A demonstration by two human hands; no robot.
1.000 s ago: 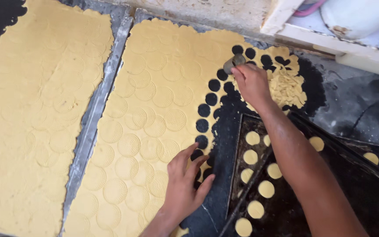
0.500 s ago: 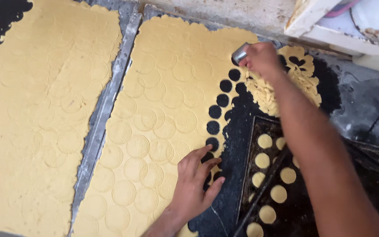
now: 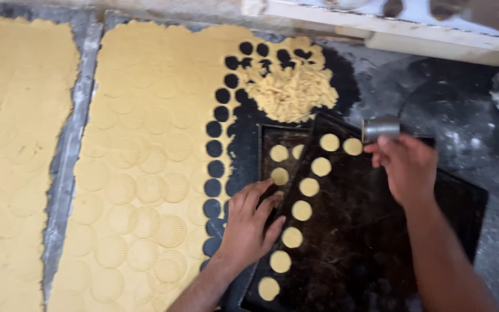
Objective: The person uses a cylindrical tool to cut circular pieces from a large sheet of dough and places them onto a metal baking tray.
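I see the right hand [image 3: 406, 169] curled round a small metal cylinder cutter [image 3: 380, 128], fingers closed on its lower end; its long axis lies roughly level, open mouth pointing left, over the far edge of the dark rectangular baking tray [image 3: 376, 242]. Left hand [image 3: 250, 222] is spread flat, holding nothing, fingertips at the tray's left rim beside a pale round dough disc [image 3: 279, 175]. More discs sit in two rows on the tray. Heap of dough scraps [image 3: 289, 91] lies beyond. Yellow rolled dough sheet [image 3: 145, 150], stamped with circles, covers the dark floury worktop [image 3: 463, 127] to the left.
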